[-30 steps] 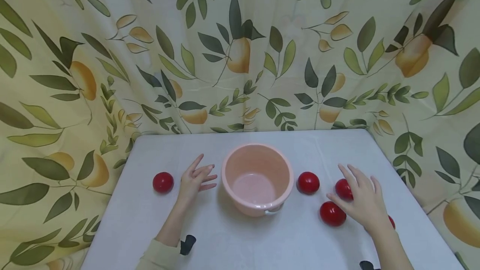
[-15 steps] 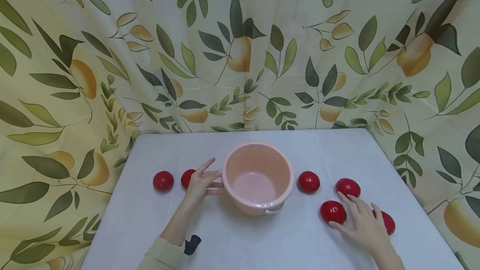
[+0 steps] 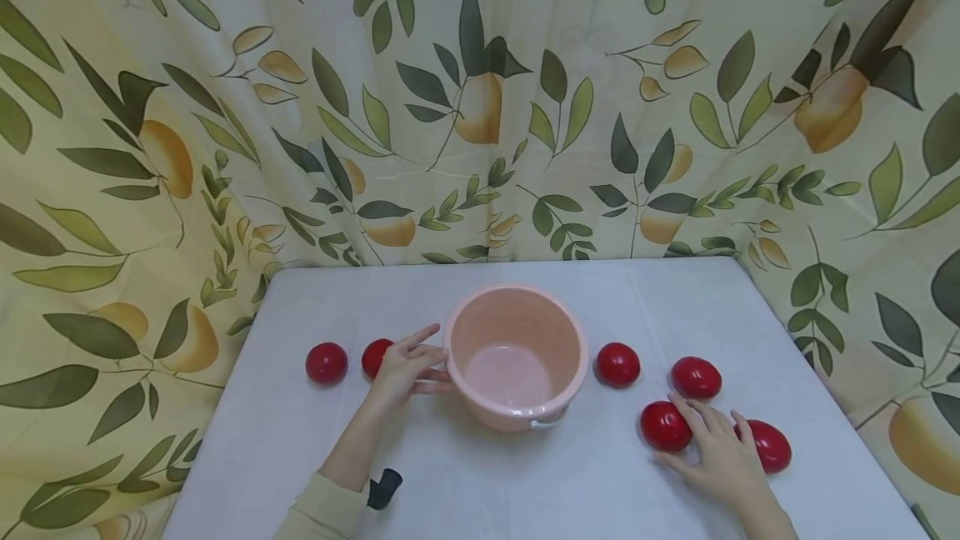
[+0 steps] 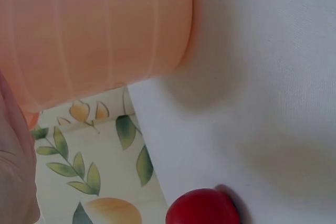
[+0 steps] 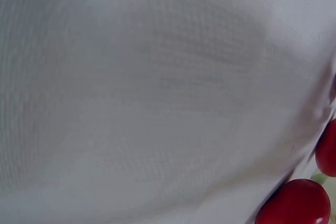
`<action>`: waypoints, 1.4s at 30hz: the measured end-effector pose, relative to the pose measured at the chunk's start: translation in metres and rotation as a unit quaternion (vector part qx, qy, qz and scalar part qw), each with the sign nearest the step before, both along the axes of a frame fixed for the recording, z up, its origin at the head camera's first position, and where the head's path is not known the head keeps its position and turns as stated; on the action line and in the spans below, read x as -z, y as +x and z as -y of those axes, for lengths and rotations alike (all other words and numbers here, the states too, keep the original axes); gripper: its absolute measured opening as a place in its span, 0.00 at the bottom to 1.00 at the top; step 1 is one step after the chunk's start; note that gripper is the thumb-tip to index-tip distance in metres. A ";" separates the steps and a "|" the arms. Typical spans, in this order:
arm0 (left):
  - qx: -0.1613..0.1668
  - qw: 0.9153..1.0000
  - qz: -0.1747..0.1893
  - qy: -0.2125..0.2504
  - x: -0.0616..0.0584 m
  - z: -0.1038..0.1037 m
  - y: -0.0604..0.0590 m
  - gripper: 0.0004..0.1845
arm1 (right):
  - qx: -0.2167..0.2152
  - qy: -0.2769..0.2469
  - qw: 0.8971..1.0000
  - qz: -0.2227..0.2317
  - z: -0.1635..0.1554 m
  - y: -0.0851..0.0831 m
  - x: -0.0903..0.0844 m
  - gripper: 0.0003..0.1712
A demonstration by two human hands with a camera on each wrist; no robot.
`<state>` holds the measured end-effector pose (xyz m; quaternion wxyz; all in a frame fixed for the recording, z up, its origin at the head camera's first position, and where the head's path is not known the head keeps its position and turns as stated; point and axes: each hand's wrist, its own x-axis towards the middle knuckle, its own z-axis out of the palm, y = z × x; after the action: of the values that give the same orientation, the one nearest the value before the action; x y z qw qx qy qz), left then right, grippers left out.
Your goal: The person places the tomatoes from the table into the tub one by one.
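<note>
Pink bowl (image 3: 515,354) sits mid-frame on the white table (image 3: 525,482), mouth up, nothing visible inside. Leaf-and-fruit curtain (image 3: 480,98) fills the whole upper half of the head view behind the table.

Left hand (image 3: 405,365) at the bowl's left wall, fingers only slightly bent and reaching toward it, fingertips touching or just short of the rim; no closed grip visible. Left wrist view: bowl wall (image 4: 94,30) close up at upper left.

Right hand (image 3: 712,457) lower right of frame, lying low on the table, fingers spread and fairly straight. It sits between two red balls: fingertips against one ball (image 3: 664,426) on its left, another ball (image 3: 768,445) just beside it on the right. Not wrapped around either.

Other red balls: one (image 3: 696,377) above the right hand, one (image 3: 617,363) just right of the bowl, two left of it (image 3: 375,355) (image 3: 326,362), the nearer partly hidden by the left hand.
</note>
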<state>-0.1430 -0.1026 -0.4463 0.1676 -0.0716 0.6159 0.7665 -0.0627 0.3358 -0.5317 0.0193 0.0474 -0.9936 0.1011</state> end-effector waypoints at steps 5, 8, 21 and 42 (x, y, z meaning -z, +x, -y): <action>0.024 1.000 -0.007 -0.010 0.001 0.001 0.000 0.29 | -0.001 0.002 1.000 -0.005 -0.001 -0.002 0.003 0.60; 0.035 0.999 -0.011 -0.013 0.002 0.001 -0.001 0.30 | -0.004 0.004 1.000 -0.014 -0.002 -0.004 0.005 0.59; 0.034 0.999 -0.009 -0.021 0.003 0.001 -0.002 0.32 | -0.046 0.034 0.997 -0.059 0.002 -0.017 0.005 0.52; 0.040 0.998 -0.021 -0.054 0.001 0.000 -0.002 0.31 | -0.163 0.036 0.972 -0.162 0.064 -0.088 -0.127 0.52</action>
<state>-0.1450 -0.1024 -0.4474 0.1811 -0.0394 0.6621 0.7262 -0.1507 0.2715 -0.4045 0.1617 0.2255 -0.9590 0.0579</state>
